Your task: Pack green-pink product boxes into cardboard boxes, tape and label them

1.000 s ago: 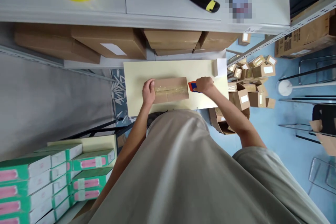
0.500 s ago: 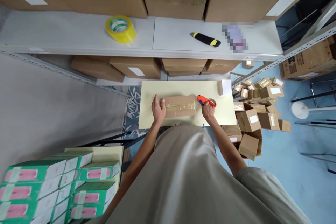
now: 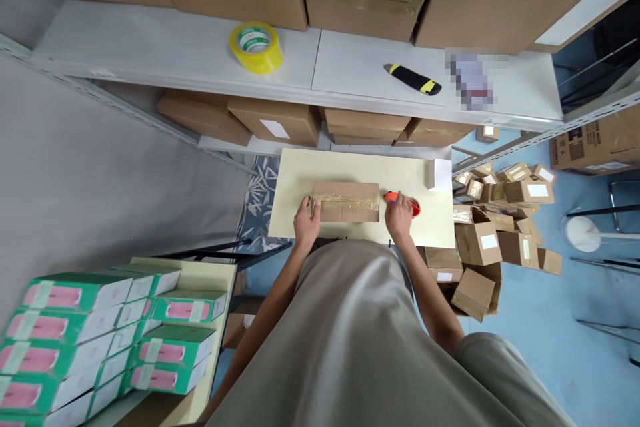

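Observation:
A long brown cardboard box [image 3: 350,192] lies across the cream tabletop [image 3: 295,167], with shiny clear tape along its upper face and down its near side. Round its left end my left hand [image 3: 306,227] is closed, thumb against the near corner and fingers on the end. To the right of the box, my right hand [image 3: 399,219] wraps over an orange tape dispenser [image 3: 415,205] that rests on the table. The palm and fingers hide most of the dispenser's middle.
On the grey shelf [image 3: 165,40] ahead lie a yellow tape roll [image 3: 270,57] and a black-and-yellow utility knife [image 3: 414,79]. A small white box [image 3: 441,175] stands at the table's back right. Brown cartons [image 3: 477,240] are heaped to the right; green boxes [image 3: 165,353] stack at lower left.
My left hand has shifted from lying along the box's left end to gripping it. The box has straightened slightly. My right hand has closed further over the tape dispenser. The view has tilted slightly.

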A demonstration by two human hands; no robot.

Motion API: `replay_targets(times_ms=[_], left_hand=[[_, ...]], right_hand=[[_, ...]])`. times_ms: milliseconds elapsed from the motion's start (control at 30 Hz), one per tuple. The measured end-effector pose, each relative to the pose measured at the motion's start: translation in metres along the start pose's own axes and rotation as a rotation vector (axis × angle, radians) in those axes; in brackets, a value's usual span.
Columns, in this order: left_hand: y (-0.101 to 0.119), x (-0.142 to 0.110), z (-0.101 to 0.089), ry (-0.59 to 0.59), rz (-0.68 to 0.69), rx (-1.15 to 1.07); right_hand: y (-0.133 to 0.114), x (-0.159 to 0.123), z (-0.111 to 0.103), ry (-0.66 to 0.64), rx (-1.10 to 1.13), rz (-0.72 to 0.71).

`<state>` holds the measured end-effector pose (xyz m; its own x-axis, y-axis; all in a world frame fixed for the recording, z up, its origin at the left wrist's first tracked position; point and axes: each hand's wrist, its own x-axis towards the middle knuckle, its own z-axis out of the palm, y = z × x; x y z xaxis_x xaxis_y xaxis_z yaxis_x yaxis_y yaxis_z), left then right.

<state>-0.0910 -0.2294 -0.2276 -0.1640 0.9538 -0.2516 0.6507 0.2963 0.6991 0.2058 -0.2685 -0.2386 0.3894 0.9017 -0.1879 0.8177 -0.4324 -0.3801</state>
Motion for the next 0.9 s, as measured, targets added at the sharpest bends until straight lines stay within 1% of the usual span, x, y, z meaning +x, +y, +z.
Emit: replay_targets(times_ms=[67,100,200,300,367,433,533,633,700,767,833,900], left_hand=[[0.008,-0.002,-0.001,-0.032,-0.017,0.059],[0.012,-0.002,-0.002,-0.044,-0.021,0.087],[0.021,0.004,-0.001,-0.092,-0.052,0.163],[0.023,0.016,0.003,-0.139,-0.100,0.210],[0.019,0.023,0.005,-0.147,-0.098,0.211],[0.011,0.030,0.004,-0.170,-0.069,0.168],[-0.001,0.037,-0.005,-0.236,0.003,0.074],[-0.010,0.042,-0.016,-0.266,0.070,0.025],[-0.015,0.044,-0.020,-0.236,0.119,-0.014],[-0.022,0.045,-0.019,-0.171,0.115,-0.059],[-0.030,0.044,-0.013,-0.127,0.061,-0.089],[-0.039,0.040,-0.006,-0.127,-0.001,-0.101]], right_hand=[[-0.015,-0.006,0.008,-0.070,0.173,-0.096],[-0.022,-0.009,0.013,-0.114,0.224,-0.114],[-0.030,-0.012,0.024,-0.179,0.257,-0.082],[-0.025,-0.006,0.028,-0.216,0.246,-0.059],[-0.019,0.001,0.027,-0.217,0.238,-0.074],[-0.015,0.007,0.025,-0.206,0.248,-0.099],[-0.012,0.010,0.019,-0.177,0.308,-0.168],[-0.008,0.008,0.013,-0.087,0.358,-0.262],[-0.004,0.005,0.013,-0.031,0.381,-0.286],[0.000,0.001,0.018,-0.026,0.414,-0.278],[0.005,-0.005,0.028,-0.070,0.465,-0.264],[0.009,-0.012,0.041,-0.149,0.526,-0.260]])
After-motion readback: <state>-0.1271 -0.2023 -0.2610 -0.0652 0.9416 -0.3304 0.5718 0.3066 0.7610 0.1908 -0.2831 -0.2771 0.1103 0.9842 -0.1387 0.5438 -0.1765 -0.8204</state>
